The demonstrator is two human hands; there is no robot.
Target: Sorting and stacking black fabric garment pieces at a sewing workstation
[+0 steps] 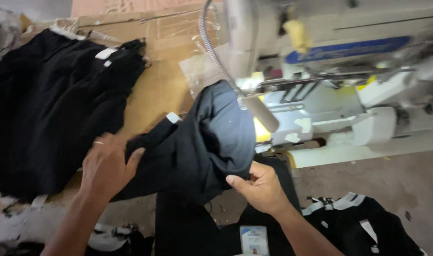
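A dark fabric piece with a small white label at its upper left edge hangs bunched in front of a white sewing machine. My left hand grips the piece's left end, a ring on one finger. My right hand pinches its lower right edge between thumb and fingers. The cloth sags between both hands above the table.
A stack of black garments with white tags lies at the left on a brown cardboard-covered table. A flexible lamp arm curves down beside the machine. More black pieces with white trim lie at the lower right.
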